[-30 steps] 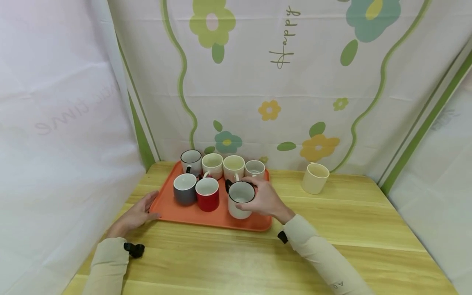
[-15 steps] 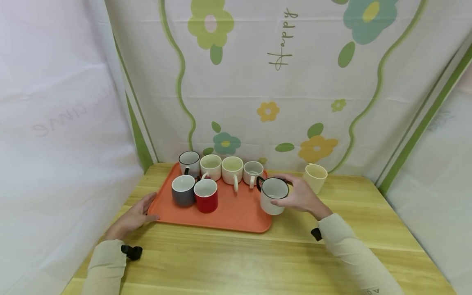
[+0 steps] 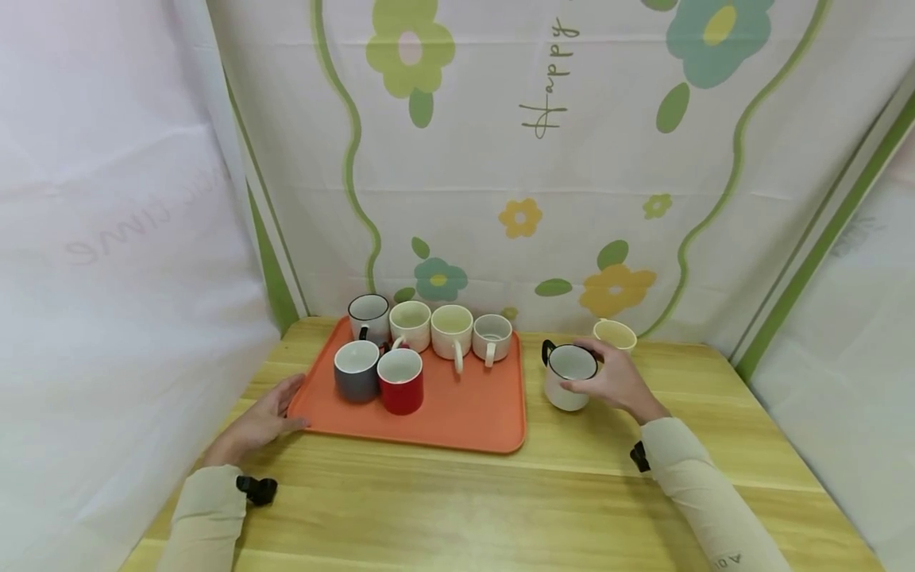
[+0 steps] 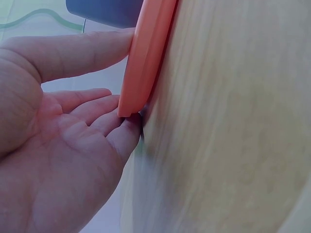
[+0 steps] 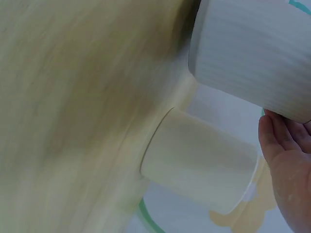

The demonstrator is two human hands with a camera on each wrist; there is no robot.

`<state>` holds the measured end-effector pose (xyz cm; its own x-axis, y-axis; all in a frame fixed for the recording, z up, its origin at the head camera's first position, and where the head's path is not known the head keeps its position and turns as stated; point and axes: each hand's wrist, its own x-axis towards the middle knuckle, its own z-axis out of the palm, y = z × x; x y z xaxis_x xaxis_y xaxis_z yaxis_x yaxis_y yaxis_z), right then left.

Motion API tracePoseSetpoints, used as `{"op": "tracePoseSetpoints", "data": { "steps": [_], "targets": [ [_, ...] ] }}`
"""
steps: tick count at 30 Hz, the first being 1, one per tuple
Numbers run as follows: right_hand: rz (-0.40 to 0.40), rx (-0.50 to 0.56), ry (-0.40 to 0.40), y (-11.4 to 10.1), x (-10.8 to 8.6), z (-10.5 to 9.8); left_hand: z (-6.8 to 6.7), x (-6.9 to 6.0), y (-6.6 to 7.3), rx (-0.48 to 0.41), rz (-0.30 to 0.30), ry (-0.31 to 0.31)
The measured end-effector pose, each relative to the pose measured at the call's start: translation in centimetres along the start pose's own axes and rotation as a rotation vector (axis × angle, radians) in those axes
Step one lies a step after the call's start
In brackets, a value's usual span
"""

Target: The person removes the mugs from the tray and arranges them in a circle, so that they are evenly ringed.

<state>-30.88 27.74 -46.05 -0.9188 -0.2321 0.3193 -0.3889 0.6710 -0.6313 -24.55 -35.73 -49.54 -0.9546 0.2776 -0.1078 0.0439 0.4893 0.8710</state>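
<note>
My right hand (image 3: 619, 383) grips a white mug (image 3: 560, 391) with a black rim and black handle, thumb and fingers on opposite sides. The mug is upright, off the right side of the orange tray (image 3: 468, 413); whether its base touches the table I cannot tell. A cream mug (image 5: 199, 160) stands just behind it, partly hidden in the head view. At the tray's near left corner, my left hand (image 3: 259, 423) holds the edge. In the left wrist view the thumb (image 4: 92, 53) presses the rim, and the other fingers reach along its underside.
On the tray stand a red mug (image 3: 402, 391), a grey mug (image 3: 357, 380), and a back row with a black-rimmed mug (image 3: 369, 322), two cream mugs and a small white mug (image 3: 492, 338). A printed cloth (image 3: 457, 159) hangs behind the wooden table (image 3: 457, 508).
My right hand has carried the black-rimmed white mug rightward from the tray's front right area to beyond its right edge. The left hand and tray stay about where they were.
</note>
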Motion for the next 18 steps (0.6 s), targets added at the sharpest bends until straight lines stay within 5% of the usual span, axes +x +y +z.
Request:
{"op": "tracePoseSetpoints", "data": {
  "steps": [8, 18],
  "targets": [
    [0.004, -0.029, 0.029, 1.5, 0.2, -0.1, 0.0, 0.1, -0.2, 0.016, -0.01, 0.002],
    [-0.122, -0.141, 0.115, 1.7, 0.5, -0.6, 0.1, -0.1, 0.0, 0.005, 0.007, 0.003]
  ]
}}
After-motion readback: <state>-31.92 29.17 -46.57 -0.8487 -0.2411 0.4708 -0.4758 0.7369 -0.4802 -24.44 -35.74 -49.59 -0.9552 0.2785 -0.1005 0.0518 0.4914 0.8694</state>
